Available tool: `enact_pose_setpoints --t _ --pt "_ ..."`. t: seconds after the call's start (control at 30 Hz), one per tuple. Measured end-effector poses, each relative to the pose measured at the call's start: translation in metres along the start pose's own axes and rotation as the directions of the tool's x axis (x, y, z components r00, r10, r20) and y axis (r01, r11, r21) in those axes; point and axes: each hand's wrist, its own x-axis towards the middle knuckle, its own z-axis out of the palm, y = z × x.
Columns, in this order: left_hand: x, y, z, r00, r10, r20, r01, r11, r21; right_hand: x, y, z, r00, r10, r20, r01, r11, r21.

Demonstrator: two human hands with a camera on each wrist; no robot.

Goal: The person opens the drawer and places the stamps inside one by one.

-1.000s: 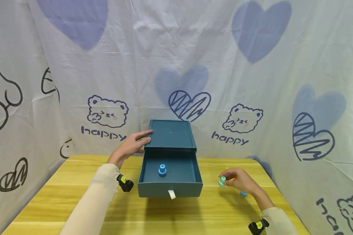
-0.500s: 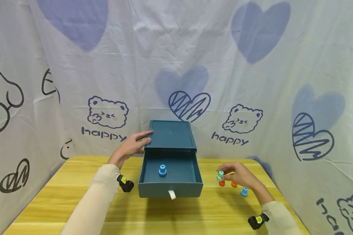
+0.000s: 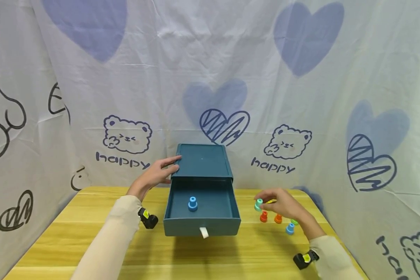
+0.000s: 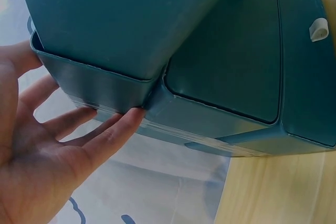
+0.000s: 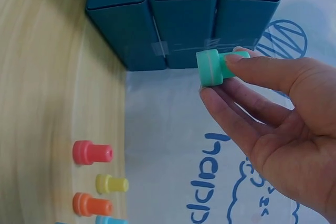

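My left hand [image 3: 155, 174] touches the left side of a dark teal drawer cabinet [image 3: 203, 161], its fingers spread fairly straight along the side and top edge. The cabinet's top drawer [image 3: 210, 226] is pulled out, and a blue stepped peg [image 3: 193, 204] stands inside it. In the left wrist view, the fingertips [image 4: 137, 113] meet the cabinet's side, with two closed drawers below the open one. My right hand [image 3: 281, 204] pinches a mint-green stepped peg [image 5: 210, 68] between thumb and fingers, held above the table right of the drawer.
Below my right hand, a red peg [image 3: 263, 217], an orange peg [image 3: 278, 219] and a blue peg [image 3: 290, 228] stand on the wooden table [image 3: 147, 254]. A yellow peg [image 5: 112, 183] and a green peg [image 3: 294, 222] are near them. Printed cloth [image 3: 210, 58] hangs behind.
My right hand has lifted the mint-green peg up and slightly left, uncovering the red, orange and other pegs beneath it. My left hand and the drawer have stayed put.
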Motion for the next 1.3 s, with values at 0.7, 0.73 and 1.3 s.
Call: enact_pose_setpoints --t 0.7,0.73,1.3 --pt "0.0 -0.004 -0.002 1.0 0.003 0.004 -0.003 1.0 -0.006 0.019 -0.034 -0.023 0.997 -0.081 0.015 0.081 0.997 0.002" --pt "0.0 -0.004 -0.002 1.0 0.003 0.004 -0.003 1.0 -0.006 0.02 -0.036 -0.025 0.996 -0.088 0.02 0.088 0.996 0.015" --pt "0.001 -0.001 -0.001 1.0 -0.008 -0.004 0.008 1.0 -0.007 0.035 -0.061 -0.041 0.991 -0.106 0.086 0.096 0.988 0.117"
